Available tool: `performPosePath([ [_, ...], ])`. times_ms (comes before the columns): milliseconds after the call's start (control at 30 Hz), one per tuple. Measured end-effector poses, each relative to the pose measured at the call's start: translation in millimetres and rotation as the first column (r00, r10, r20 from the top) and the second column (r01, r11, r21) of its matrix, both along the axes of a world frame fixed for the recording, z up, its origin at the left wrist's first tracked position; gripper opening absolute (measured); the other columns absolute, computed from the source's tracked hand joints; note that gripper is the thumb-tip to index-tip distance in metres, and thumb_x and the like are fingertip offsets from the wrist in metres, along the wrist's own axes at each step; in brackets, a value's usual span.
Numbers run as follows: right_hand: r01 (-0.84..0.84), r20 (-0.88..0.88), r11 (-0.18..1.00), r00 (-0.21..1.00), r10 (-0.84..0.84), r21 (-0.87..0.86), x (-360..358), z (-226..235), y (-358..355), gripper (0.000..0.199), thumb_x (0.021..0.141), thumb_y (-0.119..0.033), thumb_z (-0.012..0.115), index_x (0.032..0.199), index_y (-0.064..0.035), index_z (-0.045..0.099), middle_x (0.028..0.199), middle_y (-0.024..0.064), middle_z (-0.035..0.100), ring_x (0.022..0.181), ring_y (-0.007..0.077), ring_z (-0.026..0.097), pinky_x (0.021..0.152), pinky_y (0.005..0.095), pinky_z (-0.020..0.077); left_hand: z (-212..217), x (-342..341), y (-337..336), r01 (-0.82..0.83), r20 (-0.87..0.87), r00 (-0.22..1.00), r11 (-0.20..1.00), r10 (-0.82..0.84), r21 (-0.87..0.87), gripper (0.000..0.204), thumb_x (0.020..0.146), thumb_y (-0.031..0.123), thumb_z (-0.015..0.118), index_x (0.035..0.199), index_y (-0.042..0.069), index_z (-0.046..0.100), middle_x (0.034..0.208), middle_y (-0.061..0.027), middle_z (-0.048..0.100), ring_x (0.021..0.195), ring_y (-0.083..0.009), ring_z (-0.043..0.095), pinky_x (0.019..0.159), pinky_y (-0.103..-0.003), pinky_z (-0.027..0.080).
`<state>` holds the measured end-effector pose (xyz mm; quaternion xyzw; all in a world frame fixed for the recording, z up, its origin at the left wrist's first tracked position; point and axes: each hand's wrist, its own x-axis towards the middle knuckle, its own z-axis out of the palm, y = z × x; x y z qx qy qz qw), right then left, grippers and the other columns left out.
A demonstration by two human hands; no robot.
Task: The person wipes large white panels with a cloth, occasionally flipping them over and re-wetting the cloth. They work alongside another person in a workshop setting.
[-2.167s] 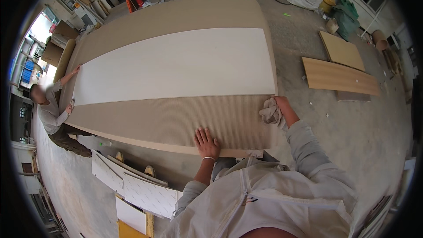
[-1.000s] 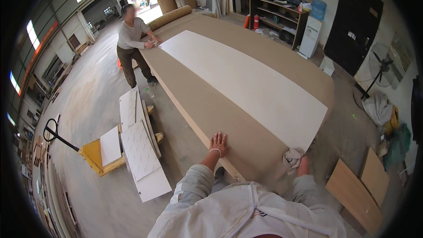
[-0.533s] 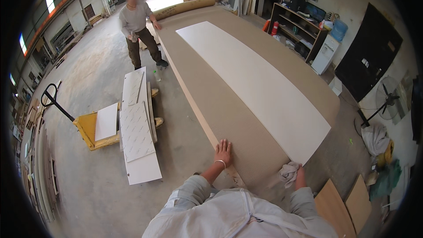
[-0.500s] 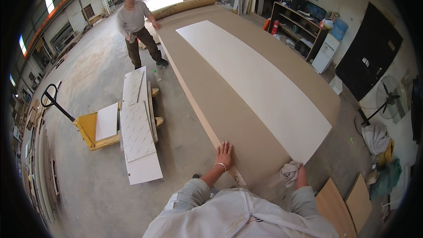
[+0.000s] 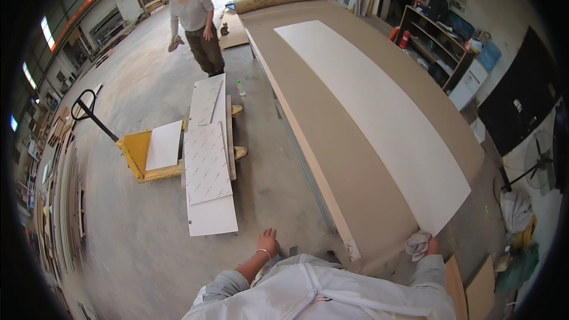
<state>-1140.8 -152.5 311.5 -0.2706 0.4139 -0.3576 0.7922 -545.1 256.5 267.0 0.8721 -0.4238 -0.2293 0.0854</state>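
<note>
Where the long brown bench point(image 5: 332, 142) ends nearest the camera, the person's right hand point(image 5: 428, 245) is closed around a crumpled grey rag point(image 5: 417, 243), pressed at the near corner of the large white sheet point(image 5: 379, 112) that lies lengthwise along the bench. The rag touches the bench top just beside that sheet corner. The left hand point(image 5: 268, 242) is off the bench, hanging in the air past its near left corner with the fingers loosely curled and nothing in them; a thin bracelet sits at the wrist. Both arms wear pale grey sleeves.

The white sheet runs from the near right edge of the bench toward its far end, leaving a brown strip along the left edge. A rolled brown tube point(image 5: 278, 0) lies across the far end. On the floor to the left of the bench, a yellow pallet truck point(image 5: 139, 154) carries a stack of white panels point(image 5: 207, 154), one of them patterned. Beyond it a second person point(image 5: 192, 24) stands on the concrete floor near the far left corner of the bench, a cloth in one hand. Shelving point(image 5: 441, 41) stands along the wall past the right edge.
</note>
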Motion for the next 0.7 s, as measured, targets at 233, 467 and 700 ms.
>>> performPosePath([
  [233,0.208,-0.148,0.978,0.968,-0.205,0.008,9,19,24,0.042,0.101,-0.036,0.047,0.106,-0.0047,0.074,0.101,0.013,0.075,0.092,0.0301,0.073,0.084,0.0418,0.0609,41,-34,-147,0.244,-0.014,0.964,0.904,-0.265,-0.35,0.058,0.084,0.008,0.061,0.141,0.001,0.054,0.145,-0.0186,0.056,0.139,-0.0368,0.048,0.119,-0.047,0.037],
  [467,-0.011,-0.947,0.999,0.32,-0.027,-0.032,-38,-35,-23,0.049,0.104,-0.036,0.057,0.125,0.0072,0.066,0.113,0.0146,0.075,0.104,0.0287,0.069,0.089,0.0395,0.054,84,-107,-443,0.436,-0.007,0.896,0.881,-0.444,-0.184,0.079,0.101,0.035,0.057,0.161,-0.001,0.022,0.17,-0.0197,0.02,0.16,-0.0334,0.011,0.13,-0.047,0.01],
  [700,0.117,-0.758,0.955,0.586,-0.287,-0.272,-16,-45,28,0.045,0.106,-0.028,0.059,0.129,0.0108,0.061,0.121,0.0165,0.07,0.102,0.027,0.064,0.09,0.0412,0.0512,53,-119,-493,0.366,0.213,0.916,0.926,-0.34,-0.094,0.108,0.095,0.069,0.053,0.159,-0.011,0.017,0.17,-0.027,0.009,0.16,-0.0381,0.001,0.13,-0.05,0.004],
])
